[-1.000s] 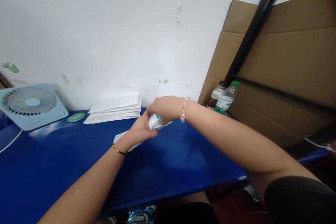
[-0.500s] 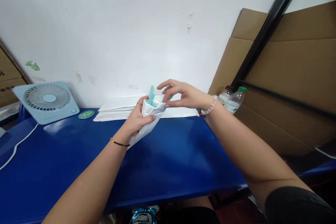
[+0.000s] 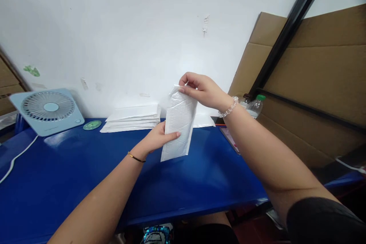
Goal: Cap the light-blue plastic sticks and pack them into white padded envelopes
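Note:
A white padded envelope [image 3: 180, 122] hangs upright above the blue table, its front face toward me. My left hand [image 3: 161, 137] grips its left side near the lower half, thumb across the front and fingers behind. At the top edge, my right hand [image 3: 200, 89] pinches the envelope between thumb and fingers. Whatever is inside the envelope is hidden. Behind my left hand lies a stack of white envelopes [image 3: 131, 118] against the wall.
A light blue fan [image 3: 51, 110] stands at the left beside a green disc [image 3: 92, 125]. Bottles [image 3: 256, 106], a phone [image 3: 230, 139] and cardboard [image 3: 320, 80] are at the right. The blue table [image 3: 85, 183] ends near my lap.
The envelope has turned upright, showing its flat front, and the teal items at its opening are out of sight. My right hand has risen and taken hold of the top edge.

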Available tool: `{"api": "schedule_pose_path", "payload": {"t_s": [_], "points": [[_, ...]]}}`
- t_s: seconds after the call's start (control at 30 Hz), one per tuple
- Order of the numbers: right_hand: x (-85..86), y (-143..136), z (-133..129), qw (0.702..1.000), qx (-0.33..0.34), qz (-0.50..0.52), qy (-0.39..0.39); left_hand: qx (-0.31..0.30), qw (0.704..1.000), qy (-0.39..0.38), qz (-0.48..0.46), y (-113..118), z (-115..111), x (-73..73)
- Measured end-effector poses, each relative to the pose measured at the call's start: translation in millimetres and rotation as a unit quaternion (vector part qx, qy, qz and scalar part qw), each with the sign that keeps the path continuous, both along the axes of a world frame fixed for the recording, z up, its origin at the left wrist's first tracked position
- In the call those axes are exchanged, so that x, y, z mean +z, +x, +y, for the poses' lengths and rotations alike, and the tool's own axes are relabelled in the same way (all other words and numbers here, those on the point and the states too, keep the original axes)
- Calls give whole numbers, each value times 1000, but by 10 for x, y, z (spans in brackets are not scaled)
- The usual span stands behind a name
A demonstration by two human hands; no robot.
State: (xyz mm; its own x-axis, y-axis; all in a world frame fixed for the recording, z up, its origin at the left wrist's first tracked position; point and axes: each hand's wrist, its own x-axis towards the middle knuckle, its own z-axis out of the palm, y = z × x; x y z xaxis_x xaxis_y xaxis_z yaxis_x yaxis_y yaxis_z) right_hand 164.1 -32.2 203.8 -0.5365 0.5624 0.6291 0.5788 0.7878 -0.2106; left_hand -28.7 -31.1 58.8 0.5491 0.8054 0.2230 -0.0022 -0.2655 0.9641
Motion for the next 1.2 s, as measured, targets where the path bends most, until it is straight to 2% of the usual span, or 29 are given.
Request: {"api": "schedule_pose_path", "payload": {"t_s": [0.1, 0.2, 0.3, 0.37, 0.4, 0.47, 0.53, 0.57, 0.6, 0.67, 0.77, 0.83, 0.9, 1.03, 1.07, 1.13, 1.2], "points": [[-86, 48, 29, 997, -40, -3, 62, 8, 1000, -12, 9, 42, -10, -43], [-181, 100, 18, 990, -65, -63, 104, 10, 1000, -16, 6, 42, -2, -57], [-290, 144, 43, 988, -67, -137, 12, 11, 1000, -10, 14, 27, 52, -71], [-401, 215, 140, 986, -86, -111, -92, 40, 999, 8, 16, 9, 131, -96], [-480, 278, 218, 983, -105, -69, -137, 82, 996, 27, 14, -7, 183, -115], [-701, 467, 412, 969, -160, 45, -185, 216, 974, 75, 5, -54, 301, -164], [-999, 712, 607, 951, -208, 138, -183, 344, 933, 108, -15, -116, 415, -220], [-1164, 835, 687, 946, -224, 179, -152, 383, 917, 103, -36, -144, 463, -247], [-1329, 948, 749, 944, -233, 189, -135, 402, 910, 80, -65, -166, 501, -273], [-1623, 1112, 820, 945, -243, 196, -101, 400, 905, -36, -140, -184, 547, -316], [-1892, 1133, 862, 950, -237, 202, -39, 354, 881, -231, -214, -161, 567, -361], [-1943, 976, 901, 953, -228, 200, -3, 337, 866, -290, -230, -147, 577, -381], [-1918, 683, 953, 962, -209, 173, 19, 334, 856, -312, -242, -157, 595, -395], [-1771, -172, 1003, 990, -126, 57, 14, 332, 836, -343, -272, -240, 641, -407], [-1728, -391, 1000, 993, -114, -4, 24, 328, 833, -350, -275, -263, 649, -404], [-1641, -766, 990, 987, -132, -74, 53, 313, 832, -363, -279, -299, 654, -386], [-1555, -1007, 980, 975, -170, -132, 55, 291, 835, -372, -281, -314, 642, -352]]}}
